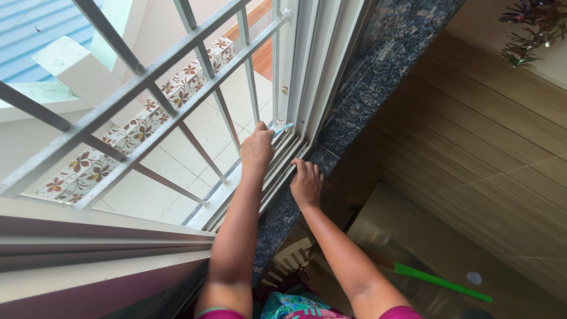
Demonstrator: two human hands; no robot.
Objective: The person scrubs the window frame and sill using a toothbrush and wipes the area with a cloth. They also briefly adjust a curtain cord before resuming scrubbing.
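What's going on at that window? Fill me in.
A person leans over a dark stone sill at an open sliding window. The left hand grips a small light-blue brush, its tip down in the window track near the white frame. The right hand rests flat on the sill beside the track. Metal bars stand outside the window. Below, a green stick lies on the floor.

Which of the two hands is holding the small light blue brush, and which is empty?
The left hand grips the light blue brush, its tip in the window track. The right hand holds nothing; it rests flat on the dark granite sill.
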